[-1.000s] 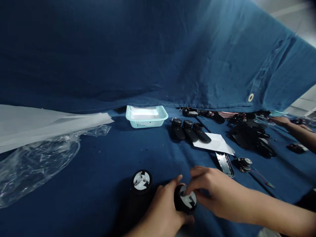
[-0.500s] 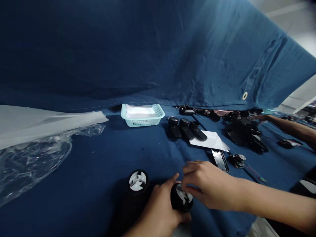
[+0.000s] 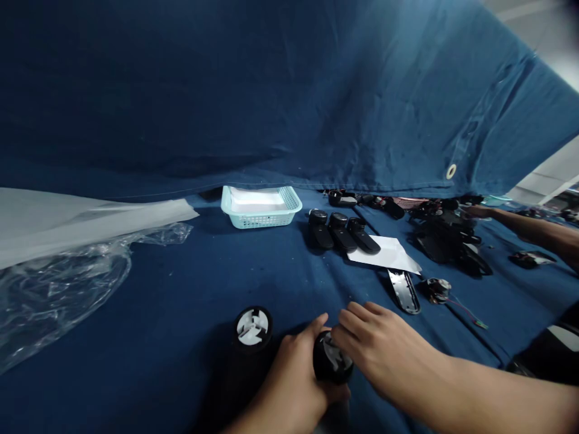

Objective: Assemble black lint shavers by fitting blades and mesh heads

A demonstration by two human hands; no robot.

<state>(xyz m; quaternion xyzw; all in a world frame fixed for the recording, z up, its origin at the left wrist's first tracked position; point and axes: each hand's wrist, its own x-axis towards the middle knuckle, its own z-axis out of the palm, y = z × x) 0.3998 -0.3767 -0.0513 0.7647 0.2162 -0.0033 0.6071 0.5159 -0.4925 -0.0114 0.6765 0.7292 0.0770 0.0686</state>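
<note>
My left hand point(image 3: 301, 371) is wrapped round a black cylindrical part point(image 3: 329, 371) that has a grey-and-white insert in its round top. My right hand point(image 3: 373, 337) is closed, its curled fingertips against the top right of this part. Whatever those fingertips pinch, if anything, is hidden behind the hand. To the left stands a second black cylindrical part point(image 3: 270, 330), upright, its white three-armed insert point(image 3: 253, 327) facing up. Neither hand touches it.
A light blue basket point(image 3: 265, 222) with white sheets stands at the back. Three black devices point(image 3: 342, 236) lie beside white paper point(image 3: 393, 256), near an open shell point(image 3: 404, 293) and a wired motor-like part point(image 3: 438, 290). Plastic film point(image 3: 81, 283) lies left. Another person's arm point(image 3: 534, 229) reaches in right.
My right hand has turned and come down closer over the part's top, with its fingers more curled. My left hand keeps its grip on the part in about the same place.
</note>
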